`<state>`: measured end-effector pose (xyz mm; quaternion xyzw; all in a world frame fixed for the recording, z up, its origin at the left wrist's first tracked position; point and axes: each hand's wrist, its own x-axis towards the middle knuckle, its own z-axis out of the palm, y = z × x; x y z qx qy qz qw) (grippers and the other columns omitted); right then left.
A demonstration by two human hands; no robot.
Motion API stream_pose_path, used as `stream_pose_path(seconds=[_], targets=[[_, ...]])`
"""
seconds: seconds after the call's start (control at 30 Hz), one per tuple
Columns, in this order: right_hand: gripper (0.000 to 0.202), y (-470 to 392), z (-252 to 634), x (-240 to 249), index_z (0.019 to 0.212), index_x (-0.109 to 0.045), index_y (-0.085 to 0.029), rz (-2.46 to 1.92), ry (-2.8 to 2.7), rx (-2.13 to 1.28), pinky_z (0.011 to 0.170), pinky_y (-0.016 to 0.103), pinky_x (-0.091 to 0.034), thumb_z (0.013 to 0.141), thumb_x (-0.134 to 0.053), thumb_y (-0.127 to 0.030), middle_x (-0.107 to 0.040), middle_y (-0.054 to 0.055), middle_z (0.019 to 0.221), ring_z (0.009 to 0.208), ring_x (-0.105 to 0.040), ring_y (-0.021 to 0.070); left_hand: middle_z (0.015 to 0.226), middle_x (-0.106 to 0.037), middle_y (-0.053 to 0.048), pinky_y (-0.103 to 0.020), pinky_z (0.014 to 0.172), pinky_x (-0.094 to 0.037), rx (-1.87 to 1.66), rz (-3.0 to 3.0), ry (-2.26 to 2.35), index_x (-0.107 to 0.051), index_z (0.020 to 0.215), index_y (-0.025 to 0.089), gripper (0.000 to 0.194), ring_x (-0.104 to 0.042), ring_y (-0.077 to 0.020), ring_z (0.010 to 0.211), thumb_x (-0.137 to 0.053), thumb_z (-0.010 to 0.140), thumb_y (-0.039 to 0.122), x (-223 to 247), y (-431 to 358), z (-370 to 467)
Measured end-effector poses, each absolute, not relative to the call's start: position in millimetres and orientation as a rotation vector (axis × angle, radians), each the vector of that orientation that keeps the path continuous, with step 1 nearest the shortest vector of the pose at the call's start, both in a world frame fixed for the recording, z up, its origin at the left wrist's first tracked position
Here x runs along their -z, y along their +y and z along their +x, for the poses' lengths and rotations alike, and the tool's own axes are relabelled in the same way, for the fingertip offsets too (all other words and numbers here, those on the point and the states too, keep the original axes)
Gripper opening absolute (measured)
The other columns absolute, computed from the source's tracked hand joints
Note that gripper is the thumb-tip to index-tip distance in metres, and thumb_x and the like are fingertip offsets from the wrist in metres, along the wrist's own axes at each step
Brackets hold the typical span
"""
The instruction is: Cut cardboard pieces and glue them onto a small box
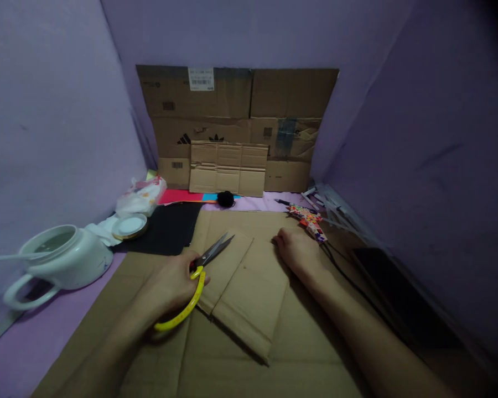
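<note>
Because the purple surface is probably being shielded from blades, a broad cardboard sheet (232, 378) is spread beneath the creased cardboard piece (251, 296), the landmark here. Behind that piece, a taped panel (290, 99) is stood against the wall, seemingly as a backdrop. To its left, a white pot (85, 260) is set aside, likely out of elbow range. At the piece's left edge, yellow-handled scissors (211, 257) are gripped in the closed fingers of the left hand (180, 282), blades slightly parted above the piece and pointed away from the wrist, presumably for safety. Just right of the piece, the right hand (296, 251) is rested with fingers bent under; how far it is open, or whether anything is held, cannot be told. Beyond the piece, a black fuzzy ball (226, 199) is placed.
</note>
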<state>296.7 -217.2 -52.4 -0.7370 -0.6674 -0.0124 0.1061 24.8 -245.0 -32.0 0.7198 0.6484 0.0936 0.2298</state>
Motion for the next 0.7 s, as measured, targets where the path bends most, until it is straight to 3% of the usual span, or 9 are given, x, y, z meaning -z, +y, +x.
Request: stream_pose_path(seconds=[0.23,0.37,0.47,0.7], targets=[[0.020,-210,314,55,0.084,-0.068,-0.019,-2.056,-1.904,-0.139,0.062,0.025,-0.038,0.085,-0.051,-0.029,-0.070,0.009,0.081,0.078,-0.061,0.0201,0.074,-0.065,-0.002,-0.027,0.059,-0.041,-0.382,1.927,1.705,-0.063,0.091,0.020,0.031,-0.060,-0.0221,0.069,-0.061,0.065,0.036,22,-243,24],[0.020,-210,352,54,0.075,-0.068,-0.019,-1.973,-1.843,-0.325,0.052,0.022,-0.036,0.080,-0.056,-0.034,-0.064,0.001,0.063,0.060,-0.056,0.0155,0.069,-0.061,0.002,-0.024,0.055,-0.042,-0.699,1.677,1.559,-0.062,0.086,0.020,0.028,-0.058,-0.0195,0.065,-0.064,0.060,0.032,6,-242,10],[0.018,-213,368,54,0.066,-0.068,-0.020,-1.910,-1.799,-0.416,0.050,0.022,-0.033,0.072,-0.061,-0.036,-0.058,-0.002,0.055,0.055,-0.052,0.0148,0.067,-0.056,0.004,-0.023,0.052,-0.042,-0.990,1.425,1.395,-0.057,0.087,0.020,0.025,-0.055,-0.0157,0.060,-0.064,0.065,0.031,7,-239,-6],[0.017,-211,344,54,0.057,-0.060,-0.021,-1.783,-1.450,-0.518,0.052,0.025,-0.034,0.069,-0.062,-0.033,-0.052,-0.002,0.051,0.057,-0.051,0.0172,0.075,-0.061,0.003,-0.026,0.061,-0.049,-1.342,1.129,1.393,-0.056,0.093,0.020,0.041,-0.059,-0.0154,0.065,-0.072,0.056,0.030,15,-227,-13]])
